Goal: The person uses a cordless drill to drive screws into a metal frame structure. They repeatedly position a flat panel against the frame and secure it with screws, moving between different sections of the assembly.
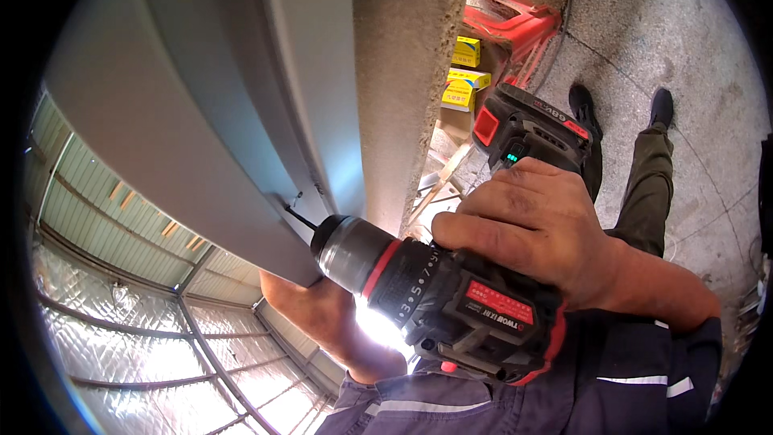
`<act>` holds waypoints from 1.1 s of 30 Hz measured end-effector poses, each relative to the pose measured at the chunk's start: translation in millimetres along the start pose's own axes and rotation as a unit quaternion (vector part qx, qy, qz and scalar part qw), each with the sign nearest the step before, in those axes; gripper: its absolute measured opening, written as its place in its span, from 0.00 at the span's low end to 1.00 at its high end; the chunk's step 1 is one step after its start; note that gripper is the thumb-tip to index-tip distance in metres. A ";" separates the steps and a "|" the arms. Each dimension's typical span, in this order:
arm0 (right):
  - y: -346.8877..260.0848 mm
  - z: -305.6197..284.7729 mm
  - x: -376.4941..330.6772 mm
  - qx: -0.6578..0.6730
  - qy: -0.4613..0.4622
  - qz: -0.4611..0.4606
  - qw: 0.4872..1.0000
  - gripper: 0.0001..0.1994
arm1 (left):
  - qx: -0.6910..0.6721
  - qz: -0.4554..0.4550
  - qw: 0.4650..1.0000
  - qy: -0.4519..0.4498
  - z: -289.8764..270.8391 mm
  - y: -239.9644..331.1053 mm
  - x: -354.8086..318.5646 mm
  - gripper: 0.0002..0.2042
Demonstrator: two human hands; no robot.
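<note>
My right hand (535, 225) is wrapped around the grip of a black and red cordless drill (451, 298). Its thin bit (299, 217) touches the edge of a grey metal beam (185, 113) that runs from the upper middle down to the centre. My left hand (322, 314) presses up against the underside of that beam, just below the drill's chuck, with the palm partly hidden by the drill. The drill's work light glares white between the two hands.
A rough concrete column (403, 72) stands right of the beam. Below, on the concrete floor (644, 48), are a red frame (515, 24), yellow boxes (463, 72) and my legs and shoes (620, 113). A corrugated roof with steel trusses (145, 298) fills the lower left.
</note>
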State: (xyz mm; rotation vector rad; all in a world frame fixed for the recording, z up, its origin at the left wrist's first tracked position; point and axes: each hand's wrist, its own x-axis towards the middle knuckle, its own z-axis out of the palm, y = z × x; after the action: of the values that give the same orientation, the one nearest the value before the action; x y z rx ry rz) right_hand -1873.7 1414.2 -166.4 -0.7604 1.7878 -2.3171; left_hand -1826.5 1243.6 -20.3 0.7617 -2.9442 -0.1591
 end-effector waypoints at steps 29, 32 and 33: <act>-0.9 -2.2 13.1 -0.043 -0.030 -0.010 0.999 0.20 | -0.025 -0.026 0.999 -0.006 -7.0 0.3 17.0 0.36; 5.2 -4.2 11.4 -0.033 -0.031 -0.020 0.999 0.20 | -0.031 -0.034 0.999 -0.003 -9.0 1.1 20.4 0.37; 5.0 -4.4 10.9 -0.029 -0.026 -0.022 0.999 0.20 | -0.033 -0.035 0.999 -0.004 -10.1 3.1 20.4 0.37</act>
State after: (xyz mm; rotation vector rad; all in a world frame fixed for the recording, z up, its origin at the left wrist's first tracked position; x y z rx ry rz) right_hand -1886.2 1412.3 -168.5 -0.8687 1.8408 -2.2591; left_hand -1844.5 1235.6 -8.6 0.8566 -2.9054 -0.2638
